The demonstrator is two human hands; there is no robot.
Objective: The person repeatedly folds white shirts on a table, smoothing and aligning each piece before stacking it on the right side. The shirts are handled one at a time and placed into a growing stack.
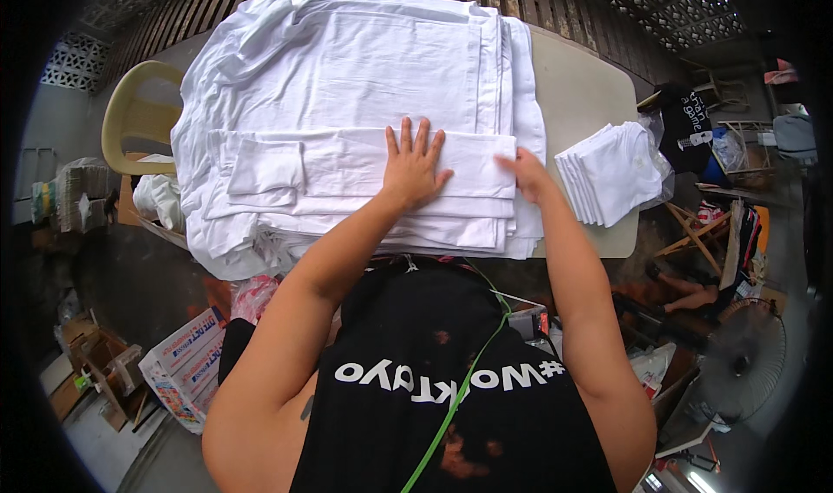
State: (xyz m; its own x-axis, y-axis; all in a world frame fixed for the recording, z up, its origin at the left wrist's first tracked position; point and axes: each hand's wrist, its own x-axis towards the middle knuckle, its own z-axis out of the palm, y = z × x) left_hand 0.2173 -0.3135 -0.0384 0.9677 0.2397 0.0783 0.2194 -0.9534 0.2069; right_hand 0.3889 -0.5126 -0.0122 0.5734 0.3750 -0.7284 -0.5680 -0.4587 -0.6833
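White shirts are piled flat on a pale table (579,89). On the near part of the pile lies a white shirt (351,161) folded lengthwise into a long strip, a sleeve folded over at its left end. My left hand (415,171) rests flat on this strip with fingers spread. At the strip's right end is my right hand (526,173), slightly blurred, its fingers at the edge of the cloth; whether they pinch it I cannot tell. Right of that hand sits a stack of folded white shirts (608,174), partly over a clear plastic bag.
A yellowish plastic chair (114,125) stands at the table's left end. Printed cardboard boxes (185,363) are on the floor at lower left. At lower right is a fan (742,363), near another person's leg (690,296). A green cord (455,402) hangs over my black top.
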